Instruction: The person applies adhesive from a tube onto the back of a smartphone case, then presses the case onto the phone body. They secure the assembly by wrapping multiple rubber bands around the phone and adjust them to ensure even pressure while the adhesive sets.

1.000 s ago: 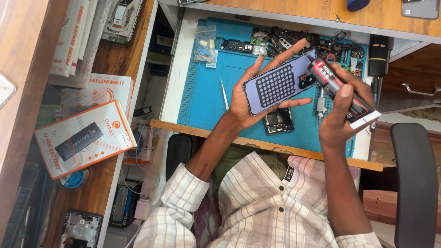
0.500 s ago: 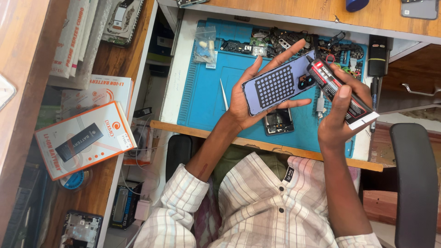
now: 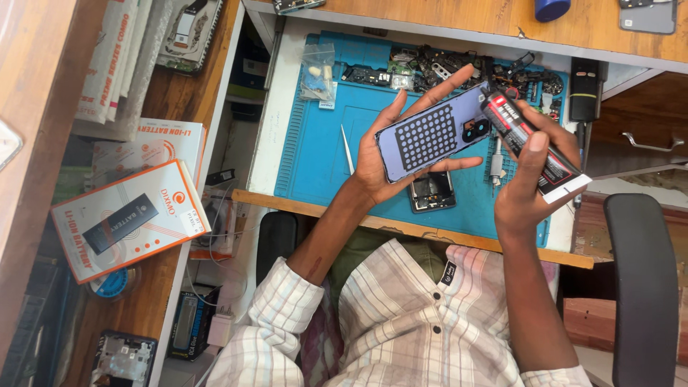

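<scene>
I see the left hand [image 3: 390, 154] cradling a phone back panel [image 3: 433, 132] over the blue mat [image 3: 315, 154], fingers spread along its edges. At three o'clock of the panel, the right hand [image 3: 534, 183] pinches a black-and-red glue tube [image 3: 530, 143], nozzle touching the panel's camera end. A dismantled phone [image 3: 432, 191] lies on the worktop [image 3: 269, 136] beneath.
</scene>
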